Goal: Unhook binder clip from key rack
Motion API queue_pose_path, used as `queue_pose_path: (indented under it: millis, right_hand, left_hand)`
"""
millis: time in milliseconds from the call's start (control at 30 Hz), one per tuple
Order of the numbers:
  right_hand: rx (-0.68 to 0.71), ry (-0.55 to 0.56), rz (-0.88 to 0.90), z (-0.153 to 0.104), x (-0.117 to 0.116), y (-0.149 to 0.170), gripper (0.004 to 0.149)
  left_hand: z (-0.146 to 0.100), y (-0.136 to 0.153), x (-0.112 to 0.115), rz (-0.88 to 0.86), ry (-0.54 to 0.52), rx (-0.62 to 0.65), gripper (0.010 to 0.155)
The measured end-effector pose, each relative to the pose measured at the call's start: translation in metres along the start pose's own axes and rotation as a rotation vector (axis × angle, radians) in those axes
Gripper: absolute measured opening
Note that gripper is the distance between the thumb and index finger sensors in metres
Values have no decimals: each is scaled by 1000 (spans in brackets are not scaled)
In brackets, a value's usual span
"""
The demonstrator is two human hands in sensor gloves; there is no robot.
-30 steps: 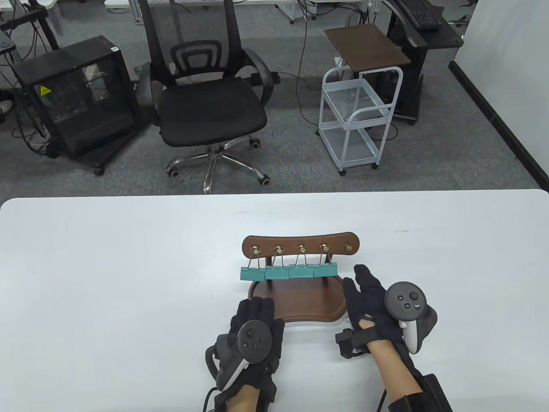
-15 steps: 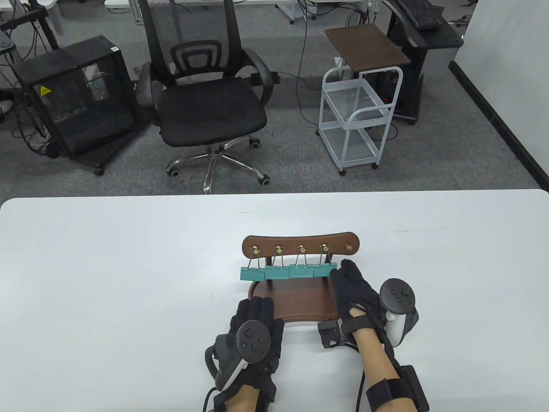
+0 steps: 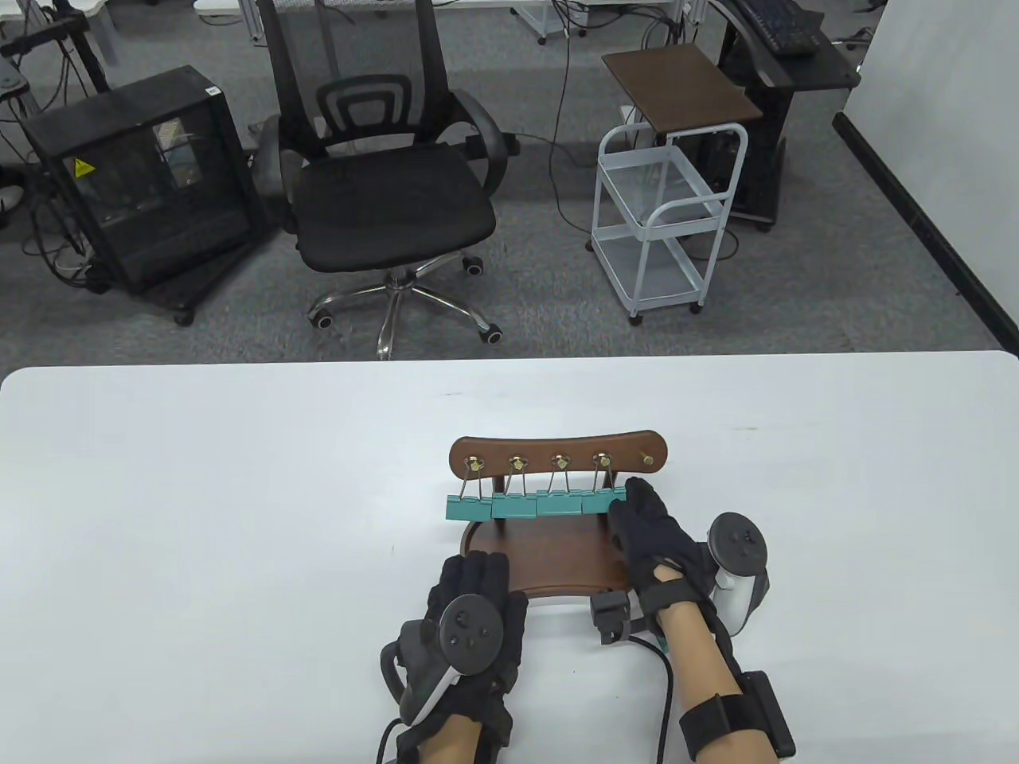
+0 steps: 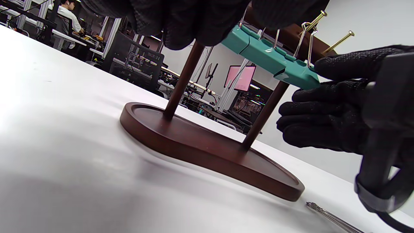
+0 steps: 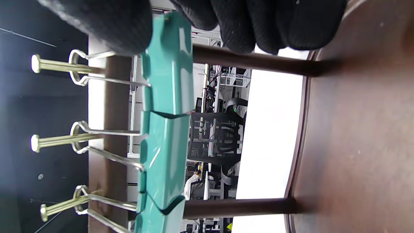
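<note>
A brown wooden key rack (image 3: 557,447) stands on its tray base (image 3: 557,549) near the table's front middle. Four teal binder clips hang from its brass hooks; the rightmost hook (image 3: 649,459) is bare. My right hand (image 3: 633,500) is at the rightmost clip (image 3: 601,503). In the right wrist view the thumb and fingers pinch this clip (image 5: 169,64) from both sides. The left wrist view shows one finger over the clip's (image 4: 297,76) end and the others below it. My left hand (image 3: 476,565) rests flat on the base's front edge.
A thin cable (image 4: 333,216) lies on the white table right of the base. Beyond the table's far edge stand an office chair (image 3: 390,183), a white cart (image 3: 669,215) and a black cabinet (image 3: 143,183).
My right hand moved left and forward from beside the rack to the rightmost clip and closed its fingers around it. The left hand and the rack stayed still.
</note>
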State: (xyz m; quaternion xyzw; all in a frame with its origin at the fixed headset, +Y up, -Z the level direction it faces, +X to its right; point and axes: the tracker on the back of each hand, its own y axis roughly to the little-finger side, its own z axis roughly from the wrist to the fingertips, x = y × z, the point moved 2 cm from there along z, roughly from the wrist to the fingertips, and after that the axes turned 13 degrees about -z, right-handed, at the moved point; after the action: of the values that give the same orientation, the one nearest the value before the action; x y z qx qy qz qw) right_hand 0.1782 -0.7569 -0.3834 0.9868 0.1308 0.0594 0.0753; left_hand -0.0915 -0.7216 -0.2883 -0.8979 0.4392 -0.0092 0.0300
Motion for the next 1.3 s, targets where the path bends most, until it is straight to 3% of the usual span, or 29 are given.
queue_pose_path:
  millis: [1300]
  right_hand:
    - [26, 42, 83, 1, 9, -2, 54]
  left_hand:
    - [0, 0, 0, 6, 4, -2, 62]
